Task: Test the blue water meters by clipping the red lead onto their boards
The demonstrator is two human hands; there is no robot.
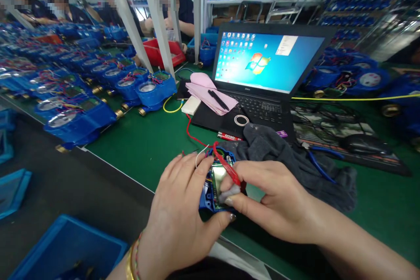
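A small blue meter housing [206, 200] with a circuit board and a display [218, 174] is between my hands at the front of the bench. My left hand [183, 201] wraps round its left side, fingers over the far edge and thumb at the near edge. Thumb and fingers of my right hand [272, 197] pinch a small grey wad [230, 193], apparently cloth, over the lower part of the display. A thick red cable [226, 165] runs across the housing to my right fingers. One thin white wire [201, 153] sticks up near my left fingers.
Behind the housing stands an open laptop [256, 63] with pink paper [210, 96] and a pen [218, 99] on it. A dark grey cloth [269, 148], blue-handled pliers [316, 162] and a mouse [365, 145] lie right. Blue meters [78, 118] line the left; co-workers sit beyond.
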